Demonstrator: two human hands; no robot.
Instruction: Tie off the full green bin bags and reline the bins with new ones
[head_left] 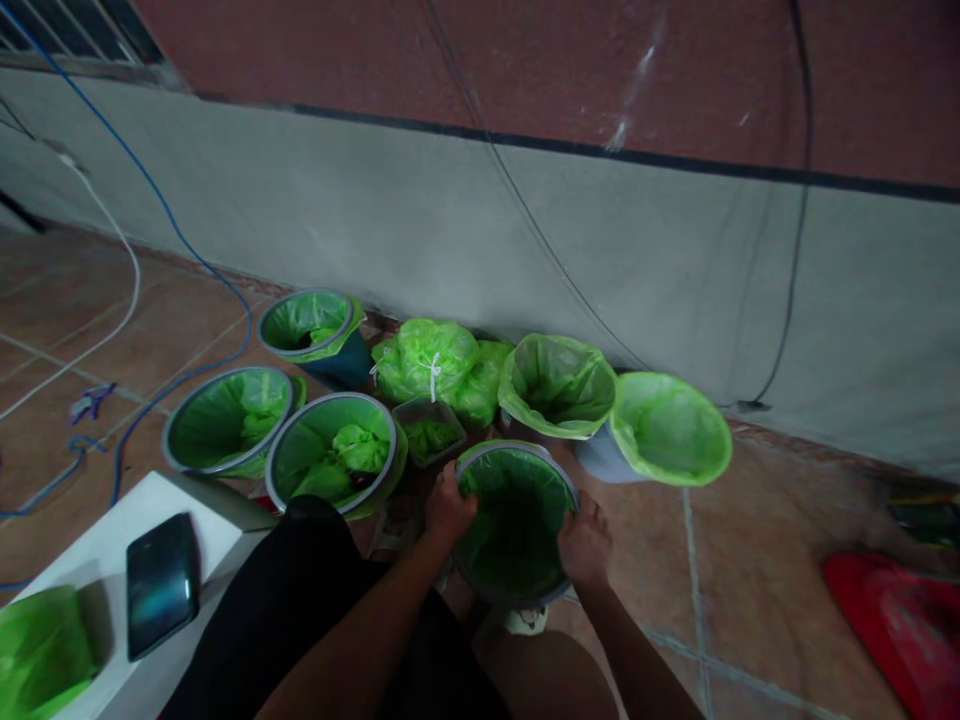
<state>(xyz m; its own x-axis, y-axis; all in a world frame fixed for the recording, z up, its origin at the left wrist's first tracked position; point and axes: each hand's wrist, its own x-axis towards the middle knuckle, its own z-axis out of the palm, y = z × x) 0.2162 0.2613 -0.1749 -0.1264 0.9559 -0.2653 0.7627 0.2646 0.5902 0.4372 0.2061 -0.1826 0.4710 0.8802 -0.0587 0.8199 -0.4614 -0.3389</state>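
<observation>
A trash can [517, 530] lined with a green bag stands between my knees, its grey ring around the top. My left hand [450, 505] grips the left side of the rim, with the fingers curled over it. On the opposite side, my right hand [585, 540] is closed on the rim and the liner edge. The inside of the can is dark, so its bottom cannot be made out. Just beyond my left hand sits a small square bin [429, 432] with green plastic in it.
Several green-lined bins surround me, including a ringed one [330, 450] at left and a ringless one [671, 430] at right. Tied green bags [435, 360] lie by the wall. A phone [163, 585] rests on a white box [97, 560]. A blue cable [172, 380] crosses the floor.
</observation>
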